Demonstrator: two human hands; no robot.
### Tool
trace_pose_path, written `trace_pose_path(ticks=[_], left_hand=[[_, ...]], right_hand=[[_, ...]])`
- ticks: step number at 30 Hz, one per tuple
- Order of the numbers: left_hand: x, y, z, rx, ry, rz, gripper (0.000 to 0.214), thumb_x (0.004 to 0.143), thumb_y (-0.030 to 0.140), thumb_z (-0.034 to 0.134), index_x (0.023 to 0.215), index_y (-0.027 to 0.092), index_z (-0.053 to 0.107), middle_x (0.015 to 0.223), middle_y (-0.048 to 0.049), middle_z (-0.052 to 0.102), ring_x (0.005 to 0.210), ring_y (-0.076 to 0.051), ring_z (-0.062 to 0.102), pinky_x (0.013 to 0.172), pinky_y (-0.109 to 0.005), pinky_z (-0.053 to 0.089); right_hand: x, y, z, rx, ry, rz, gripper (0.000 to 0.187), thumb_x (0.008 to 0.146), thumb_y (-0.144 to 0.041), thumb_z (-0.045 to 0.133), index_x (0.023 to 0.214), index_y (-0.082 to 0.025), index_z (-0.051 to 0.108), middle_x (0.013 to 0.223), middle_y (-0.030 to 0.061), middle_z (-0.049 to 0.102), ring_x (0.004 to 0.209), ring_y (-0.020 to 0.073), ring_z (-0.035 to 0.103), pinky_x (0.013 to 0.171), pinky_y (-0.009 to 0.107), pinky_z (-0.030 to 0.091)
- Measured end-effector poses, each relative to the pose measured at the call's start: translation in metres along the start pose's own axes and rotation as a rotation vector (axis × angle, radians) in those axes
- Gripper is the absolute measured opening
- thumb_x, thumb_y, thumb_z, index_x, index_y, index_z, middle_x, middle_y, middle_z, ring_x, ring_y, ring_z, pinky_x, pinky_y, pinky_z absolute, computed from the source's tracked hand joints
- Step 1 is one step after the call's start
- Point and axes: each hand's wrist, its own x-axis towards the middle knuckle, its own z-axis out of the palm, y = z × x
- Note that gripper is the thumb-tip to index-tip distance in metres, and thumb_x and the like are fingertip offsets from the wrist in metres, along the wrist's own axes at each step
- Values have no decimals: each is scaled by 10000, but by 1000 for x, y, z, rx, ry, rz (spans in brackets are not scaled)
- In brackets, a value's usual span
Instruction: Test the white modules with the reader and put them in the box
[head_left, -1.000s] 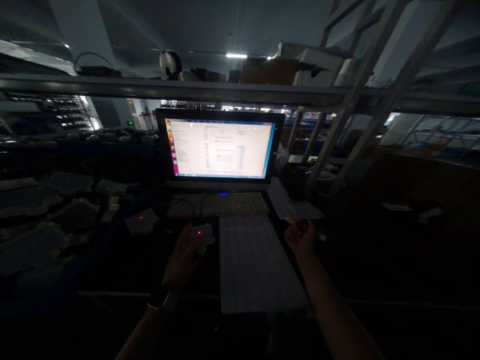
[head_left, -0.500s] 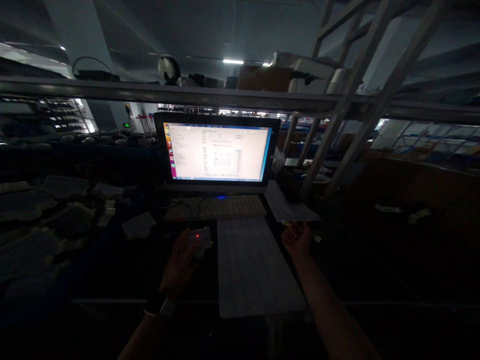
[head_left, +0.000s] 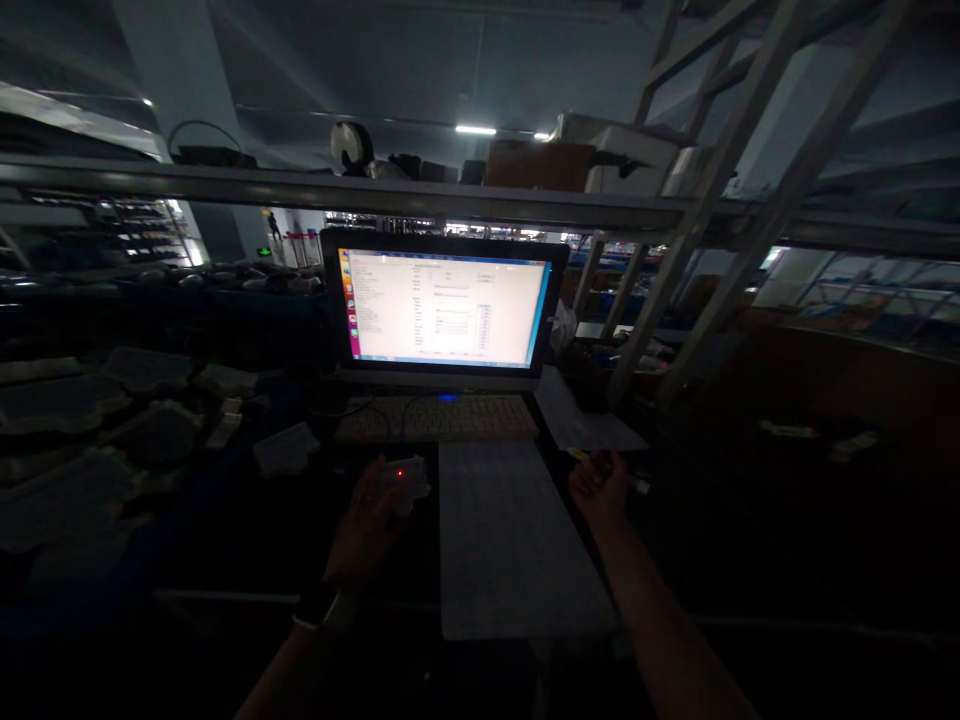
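My left hand (head_left: 366,525), with a watch at the wrist, is closed around a small pale plastic device (head_left: 411,487) that shows a lit red light. It is low over the dark table, in front of the keyboard (head_left: 435,418). To the right, my right hand (head_left: 602,490) has its fingers curled round a thin yellow thing (head_left: 579,455), perhaps a pen; darkness hides its kind. Between the two hands a large printed sheet (head_left: 517,545) lies flat. A smaller white sheet (head_left: 589,415) lies just beyond my right hand.
A lit monitor (head_left: 450,310) stands behind the keyboard, showing a form window. At left, a blue bin (head_left: 161,545) holds several pale plastic cases, and one more case (head_left: 286,450) lies beside it. A metal shelf (head_left: 420,195) crosses above; slanted metal posts (head_left: 679,290) rise at right.
The whole view has shifted a little, so everything appears slightly farther right and lower. Both hands keep nearly the same places over the table, and their grips look unchanged.
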Motion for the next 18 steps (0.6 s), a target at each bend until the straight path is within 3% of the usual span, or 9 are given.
trace_pose_path(ticks=[18], left_hand=[[-5,1,4,-22,-19,-8,414,786,195,652,1183,230,537,1483,-137,335,1339,-322,383,940,-477,529]], right_hand=[[0,-1,-1,52,20,48,337,816,-416,504,564,-201,442,346,-94,306,262,53,273,284,158,228]])
